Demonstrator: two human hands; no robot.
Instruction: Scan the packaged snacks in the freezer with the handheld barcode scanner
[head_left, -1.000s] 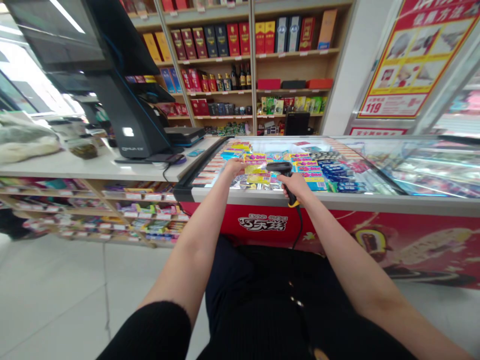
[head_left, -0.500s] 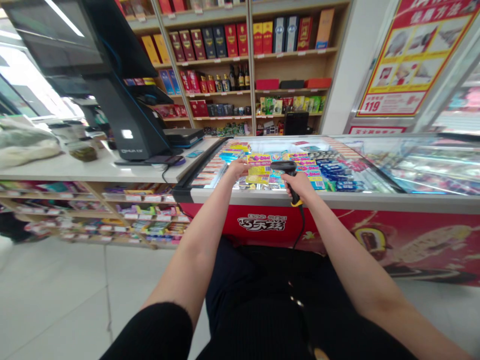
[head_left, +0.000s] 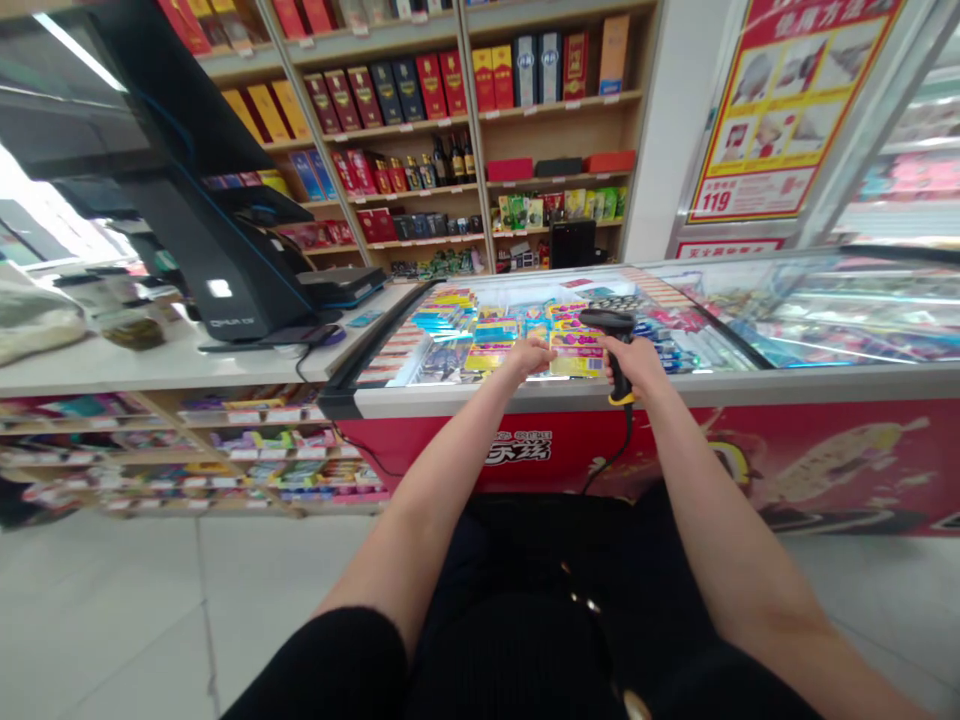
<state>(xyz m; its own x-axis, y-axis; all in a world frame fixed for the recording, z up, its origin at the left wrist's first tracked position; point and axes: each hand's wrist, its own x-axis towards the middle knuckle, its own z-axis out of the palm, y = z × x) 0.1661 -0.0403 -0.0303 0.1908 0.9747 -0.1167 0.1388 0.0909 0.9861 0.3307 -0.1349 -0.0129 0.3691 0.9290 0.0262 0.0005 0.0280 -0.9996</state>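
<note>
My left hand (head_left: 529,357) holds up a yellow and pink snack packet (head_left: 574,352) by its left edge, above the front edge of a glass-topped freezer (head_left: 525,400). My right hand (head_left: 640,364) grips a black barcode scanner (head_left: 611,328) with a yellow base, its head pointing left over the packet. A black cable hangs from the scanner down the freezer's red front. Both arms reach forward from my lap.
A white counter (head_left: 150,365) at left carries a black checkout terminal (head_left: 217,270) and a bag. Below it run shelves of small goods. Wall shelves (head_left: 450,120) of boxes and bottles stand behind. A red and yellow poster (head_left: 780,110) hangs at right.
The view has swung left, so hands and freezer sit further right in frame. The packet is lifted closer to the scanner head, and both hands have drawn nearer each other.
</note>
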